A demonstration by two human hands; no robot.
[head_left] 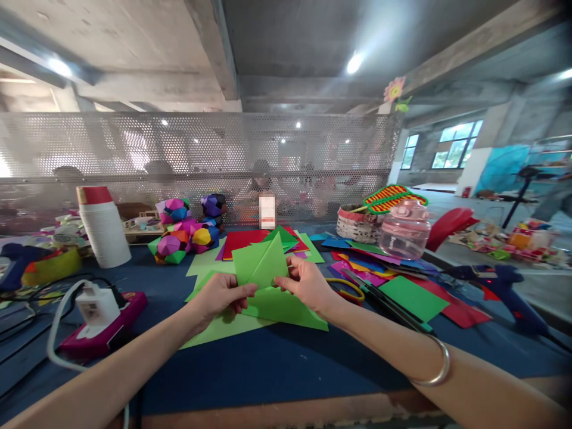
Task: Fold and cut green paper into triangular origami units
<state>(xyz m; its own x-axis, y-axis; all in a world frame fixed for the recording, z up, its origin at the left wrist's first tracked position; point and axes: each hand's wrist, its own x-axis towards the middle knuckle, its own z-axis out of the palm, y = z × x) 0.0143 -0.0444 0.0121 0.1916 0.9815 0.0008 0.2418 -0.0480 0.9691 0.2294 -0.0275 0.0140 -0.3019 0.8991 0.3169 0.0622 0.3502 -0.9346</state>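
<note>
A folded sheet of light green paper (pixel 261 262) is held up between both hands, with a diagonal crease or folded edge rising to a point at its top. My left hand (pixel 226 293) pinches its lower left edge between thumb and fingers. At its lower right edge, my right hand (pixel 306 283) grips the paper in the same way, thumb toward me. Beneath the hands, more green paper (pixel 308 313) lies on the blue tabletop (pixel 268 375). Red and darker green sheets (pixel 241 243) are spread just behind the held paper.
Left stand a purple power strip (pixel 105 328), stacked paper cups (pixel 102 226) and colourful folded-paper balls (pixel 176 232). Right are scissors (pixel 348 290), a paper cutter (pixel 388 301), coloured sheets (pixel 415 298), a pink-lidded bottle (pixel 404 232), a basket (pixel 357 225) and a glue gun (pixel 504 292). A perforated screen (pixel 201 143) stands behind.
</note>
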